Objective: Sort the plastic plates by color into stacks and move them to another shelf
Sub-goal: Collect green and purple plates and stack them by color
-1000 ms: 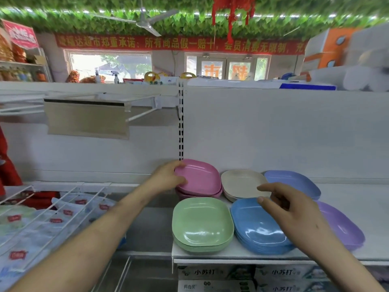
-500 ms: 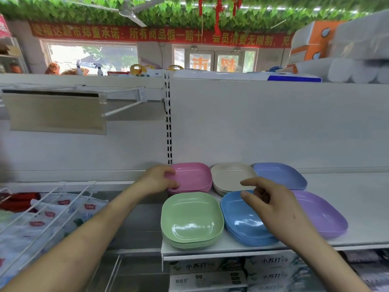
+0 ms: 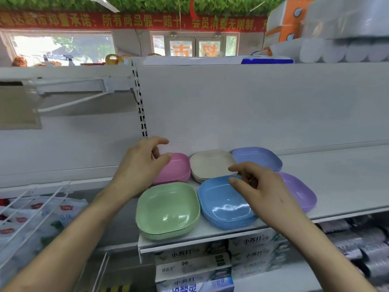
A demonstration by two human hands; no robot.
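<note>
**Item: plastic plates, sorted lot on the shelf point(image 3: 341, 182), centre to lower right of frame.**

Location. Six one-colour groups in two rows.
- Back row, left to right: pink stack point(image 3: 177, 168), beige stack point(image 3: 211, 163), periwinkle plates point(image 3: 260, 157).
- Front row: green stack point(image 3: 168, 209), blue stack point(image 3: 221, 204), purple plates point(image 3: 300, 191).
- Neighbouring stacks sit just beside one another, some rims touching or overlapping.

Hands.
- Left hand point(image 3: 141, 167): fingers spread and lightly bent over the left edge of the pink stack, gripping nothing. Whether the thumb touches the rim cannot be told.
- Right hand point(image 3: 264, 187): loosely curled above the far edge of the blue stack, near the beige stack, holding nothing.
- The two hands are well apart.

Handling note (judgement). The colours appear already separated, so carrying each stack to the other shelf remains.
- Take one stack at a time.
- Slide fingers under the lowest plate at two opposite rims, with thumbs on top.
- Lift level, so that the nested plates do not slip.
- Draw a back-row stack upward first, clear of the stacks in front.

Appearance. Shallow rounded-square dishes with a raised rim, glossy pastel plastic, nested closely. The green, blue and pink groups show several layered rims. How many periwinkle and purple plates there are cannot be told.
</note>
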